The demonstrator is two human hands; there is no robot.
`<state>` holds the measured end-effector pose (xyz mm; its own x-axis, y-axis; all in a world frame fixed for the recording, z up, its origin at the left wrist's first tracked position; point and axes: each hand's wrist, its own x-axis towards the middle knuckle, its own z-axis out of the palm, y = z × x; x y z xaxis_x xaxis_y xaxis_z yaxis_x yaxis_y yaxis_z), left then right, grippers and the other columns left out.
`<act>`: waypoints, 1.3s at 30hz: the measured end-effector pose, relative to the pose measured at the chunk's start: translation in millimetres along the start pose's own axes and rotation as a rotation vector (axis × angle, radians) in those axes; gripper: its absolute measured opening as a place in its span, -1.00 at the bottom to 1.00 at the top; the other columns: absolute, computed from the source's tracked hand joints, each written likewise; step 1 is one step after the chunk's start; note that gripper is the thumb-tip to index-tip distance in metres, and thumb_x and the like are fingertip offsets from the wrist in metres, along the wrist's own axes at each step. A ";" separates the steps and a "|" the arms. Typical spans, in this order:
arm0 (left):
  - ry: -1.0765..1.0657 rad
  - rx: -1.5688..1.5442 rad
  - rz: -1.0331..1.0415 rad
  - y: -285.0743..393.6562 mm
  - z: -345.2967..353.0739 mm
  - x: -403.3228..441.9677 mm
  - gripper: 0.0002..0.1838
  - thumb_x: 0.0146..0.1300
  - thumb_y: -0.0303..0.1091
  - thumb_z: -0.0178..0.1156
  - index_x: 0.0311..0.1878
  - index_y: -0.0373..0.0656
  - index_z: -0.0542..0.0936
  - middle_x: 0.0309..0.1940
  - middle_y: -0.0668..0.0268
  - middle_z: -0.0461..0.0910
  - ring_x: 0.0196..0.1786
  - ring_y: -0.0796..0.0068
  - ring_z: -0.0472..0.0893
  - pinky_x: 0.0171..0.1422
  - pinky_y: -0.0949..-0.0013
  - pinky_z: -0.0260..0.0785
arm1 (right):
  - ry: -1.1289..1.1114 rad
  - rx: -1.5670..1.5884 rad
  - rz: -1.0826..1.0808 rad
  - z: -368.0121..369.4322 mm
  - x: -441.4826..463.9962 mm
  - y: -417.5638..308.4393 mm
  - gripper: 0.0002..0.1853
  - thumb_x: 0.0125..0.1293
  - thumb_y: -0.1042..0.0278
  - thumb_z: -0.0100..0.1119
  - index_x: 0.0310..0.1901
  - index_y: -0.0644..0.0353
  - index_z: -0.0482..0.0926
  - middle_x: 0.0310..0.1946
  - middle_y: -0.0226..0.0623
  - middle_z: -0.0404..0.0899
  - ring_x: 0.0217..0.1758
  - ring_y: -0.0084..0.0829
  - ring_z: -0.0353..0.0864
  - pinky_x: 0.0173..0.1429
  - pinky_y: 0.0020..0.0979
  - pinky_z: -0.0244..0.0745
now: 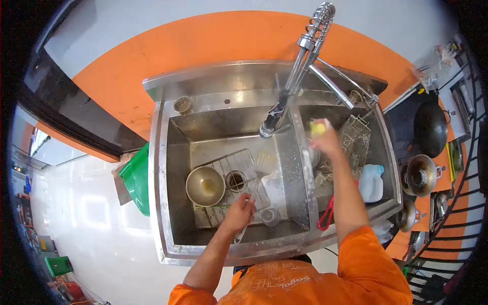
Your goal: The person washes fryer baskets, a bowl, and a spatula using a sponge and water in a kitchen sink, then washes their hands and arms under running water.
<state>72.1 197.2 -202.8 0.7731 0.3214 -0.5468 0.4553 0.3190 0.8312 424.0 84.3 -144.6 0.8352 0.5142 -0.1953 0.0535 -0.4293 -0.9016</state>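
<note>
My left hand [240,211] is closed around a slim, light-coloured utensil [240,236] over the front of the left basin. One end pokes out below my fingers, and its kind is unclear. Over the right basin, near the divider, my right hand [328,140] grips a yellow sponge [318,128], slightly blurred by motion. Left of my left hand, a metal bowl [195,189] with some brownish liquid rests on a wire rack [231,158]. A clear cup [271,217] and a whitish plastic piece [273,184] lie to its right.
A tall spring faucet [274,118] stands behind the divider. The right basin holds a wire basket [357,140], a plastic jug [372,189] and a red-handled item [326,217]. Woks and pans [421,175] stand at the right. A green bin [135,179] is left of the sink.
</note>
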 end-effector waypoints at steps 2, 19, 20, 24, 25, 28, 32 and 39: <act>-0.024 -0.016 -0.015 -3.0 1.0 3.1 -0.72 0.43 -0.23 -0.06 0.03 -0.24 0.32 -0.53 0.32 0.45 -0.61 0.59 0.38 -0.57 0.41 0.25 | -0.014 0.078 -0.020 33.9 -53.9 -26.1 -0.45 -0.04 0.78 0.05 0.07 0.22 0.38 -0.37 -0.20 0.54 -0.53 -0.42 0.60 -0.55 -0.40 0.58; 0.073 0.485 0.150 26.6 -15.0 -62.8 -0.57 0.38 -0.22 -0.01 0.14 -0.38 0.35 -0.46 0.04 0.59 -0.45 0.21 0.61 -0.32 0.19 0.44 | -0.118 -0.971 -0.715 169.8 -80.4 11.6 -0.85 -0.02 0.30 0.14 -0.55 0.16 0.63 -0.54 -0.10 0.62 -0.47 -0.09 0.65 -0.35 -0.07 0.52; 0.081 0.514 0.184 19.1 -17.5 -58.3 -0.58 0.37 -0.22 -0.02 0.11 -0.38 0.36 -0.45 0.01 0.60 -0.47 0.14 0.62 -0.32 0.15 0.44 | -0.130 -0.991 -0.701 171.1 -74.1 11.7 -0.86 -0.04 0.30 0.15 -0.56 0.15 0.63 -0.55 -0.10 0.62 -0.47 -0.09 0.65 -0.36 -0.07 0.52; 0.119 0.519 0.273 22.6 -17.7 -72.4 -0.61 0.36 -0.22 -0.01 0.06 -0.38 0.40 -0.44 -0.04 0.60 -0.38 0.05 0.64 -0.22 0.11 0.44 | -0.051 -1.054 -0.452 156.7 -48.1 -10.4 -0.81 -0.05 0.23 0.19 -0.48 0.16 0.66 -0.47 -0.07 0.64 -0.41 -0.12 0.67 -0.31 -0.10 0.54; 0.129 0.508 0.284 14.1 -17.7 -66.6 -0.61 0.36 -0.22 -0.01 0.06 -0.38 0.41 -0.44 -0.04 0.61 -0.36 0.04 0.64 -0.21 0.10 0.44 | -0.049 -1.024 -0.475 157.9 -51.2 -16.5 -0.83 -0.08 0.24 0.20 -0.49 0.13 0.67 -0.46 -0.07 0.65 -0.40 -0.13 0.67 -0.31 -0.10 0.53; 0.099 0.489 0.211 27.8 -14.3 -72.0 -0.62 0.36 -0.22 -0.02 0.04 -0.38 0.42 -0.40 -0.05 0.62 -0.30 0.00 0.64 -0.18 0.09 0.43 | -0.122 -0.964 -0.631 185.0 -86.5 -13.5 -0.84 -0.11 0.25 0.22 -0.53 0.13 0.66 -0.53 -0.07 0.63 -0.45 -0.11 0.66 -0.34 -0.13 0.53; 0.063 0.550 0.358 17.9 -6.8 -78.7 -0.61 0.37 -0.21 -0.02 0.05 -0.39 0.41 -0.41 -0.05 0.62 -0.29 -0.01 0.64 -0.19 0.08 0.43 | -0.045 -1.037 -0.543 175.7 -64.3 -9.1 -0.83 -0.14 0.24 0.25 -0.52 0.14 0.66 -0.53 -0.08 0.63 -0.43 -0.11 0.66 -0.31 -0.16 0.55; 0.164 0.352 0.255 18.9 0.6 -83.6 -0.63 0.39 -0.26 0.00 0.08 -0.40 0.40 -0.50 0.09 0.60 -0.42 0.30 0.62 -0.31 0.26 0.43 | 0.186 -0.769 -0.221 111.8 -50.9 -25.3 -0.77 -0.08 0.16 0.24 -0.52 0.16 0.66 -0.54 -0.09 0.63 -0.45 -0.12 0.65 -0.38 -0.21 0.52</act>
<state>16.4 175.9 -141.3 0.8128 0.4962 -0.3053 0.4035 -0.1015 0.9093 318.9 152.0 -154.9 0.8350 0.5438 0.0838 0.5310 -0.7565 -0.3818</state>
